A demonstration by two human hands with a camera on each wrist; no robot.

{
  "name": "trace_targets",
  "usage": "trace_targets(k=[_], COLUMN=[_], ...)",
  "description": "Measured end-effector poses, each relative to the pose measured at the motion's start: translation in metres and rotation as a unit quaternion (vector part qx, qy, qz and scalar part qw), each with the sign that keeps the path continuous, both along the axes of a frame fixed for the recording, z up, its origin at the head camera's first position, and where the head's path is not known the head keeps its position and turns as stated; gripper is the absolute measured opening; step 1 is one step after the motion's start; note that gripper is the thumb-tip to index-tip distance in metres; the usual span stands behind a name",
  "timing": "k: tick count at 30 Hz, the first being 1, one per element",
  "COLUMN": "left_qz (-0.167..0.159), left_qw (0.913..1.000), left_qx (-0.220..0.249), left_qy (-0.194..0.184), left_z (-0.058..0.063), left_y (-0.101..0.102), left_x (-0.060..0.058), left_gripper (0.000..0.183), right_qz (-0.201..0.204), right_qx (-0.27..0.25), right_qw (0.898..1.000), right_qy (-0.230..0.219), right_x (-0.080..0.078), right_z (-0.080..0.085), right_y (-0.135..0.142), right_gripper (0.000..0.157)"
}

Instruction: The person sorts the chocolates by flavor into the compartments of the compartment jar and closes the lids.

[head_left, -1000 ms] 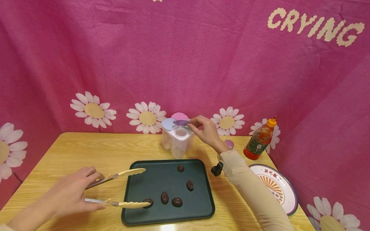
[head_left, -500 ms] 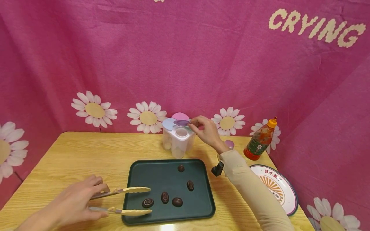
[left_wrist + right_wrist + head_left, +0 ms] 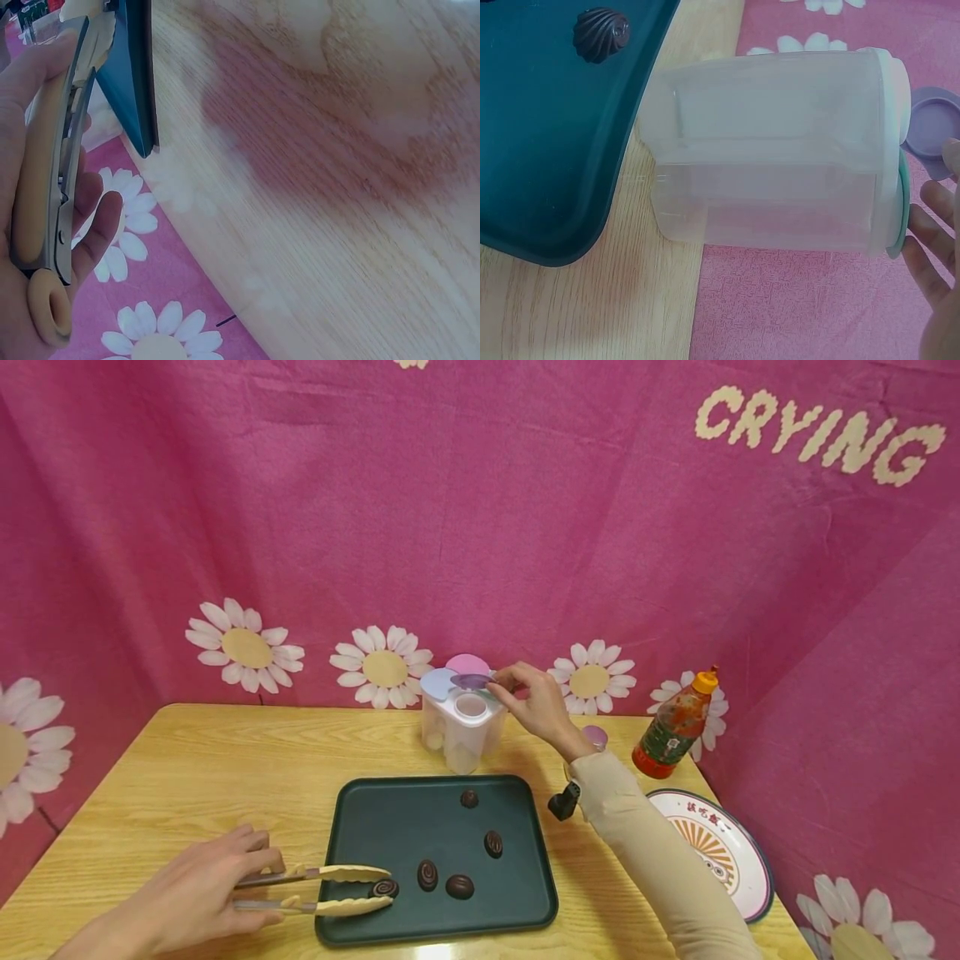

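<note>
My left hand (image 3: 198,889) grips yellow-tipped tongs (image 3: 351,907) over the left side of the dark green tray (image 3: 405,827). The two tong tips lie on either side of an oval dark chocolate (image 3: 386,888) with a swirl on top; whether both touch it I cannot tell. In the left wrist view the tongs' handle (image 3: 37,172) lies along the palm. At the back, my right hand (image 3: 536,702) pinches the raised purple lid (image 3: 471,682) of a translucent container (image 3: 463,747). Below that lid a round opening shows. In the right wrist view, fingers touch the container's green lid (image 3: 904,202).
Several more chocolates (image 3: 427,874) are spread over the tray. To the right stand a red sauce bottle (image 3: 667,731) and a white plate (image 3: 738,843). A purple-topped jar (image 3: 596,735) is partly hidden behind my right arm. A pink daisy-print cloth (image 3: 480,527) hangs behind the table.
The widely spread tongs have narrowed, and their upper arm has come down toward the chocolate, which now lies between the tips. My right hand keeps holding the purple lid in place.
</note>
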State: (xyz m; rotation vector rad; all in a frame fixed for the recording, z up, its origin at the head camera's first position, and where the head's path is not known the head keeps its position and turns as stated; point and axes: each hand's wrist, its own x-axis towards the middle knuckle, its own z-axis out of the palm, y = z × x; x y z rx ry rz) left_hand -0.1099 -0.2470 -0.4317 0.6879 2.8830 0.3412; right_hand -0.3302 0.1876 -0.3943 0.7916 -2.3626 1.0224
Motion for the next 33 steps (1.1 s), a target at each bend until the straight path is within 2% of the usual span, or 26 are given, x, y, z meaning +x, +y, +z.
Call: trace_targets(k=[11,18,27,33], left_qz=[-0.008,-0.045,-0.030,-0.034], left_qw=[0.9996,0.9931,0.9858,0.9733], left_qx=[0.024,0.048,0.056,0.070], left_qy=[0.008,0.098,0.155,0.216], left_z=[0.000,0.005,0.024,0.032], left_y=[0.001,0.006,0.019,0.025], left_x=[0.001,-0.009,-0.027,-0.042], left_gripper=[0.041,0.036,0.037,0.038], right_qz=[-0.007,-0.006,-0.006,-0.002], right_qx=[0.008,0.007,0.009,0.007], right_qw=[1.000,1.000,1.000,1.000], right_qy=[0.002,0.002,0.003,0.002], right_x=[0.000,0.000,-0.001,-0.001], right_z=[-0.001,0.000,-0.001,0.000], right_y=[-0.001,0.000,-0.001,0.000], right_gripper=[0.016,0.016,0.015,0.016])
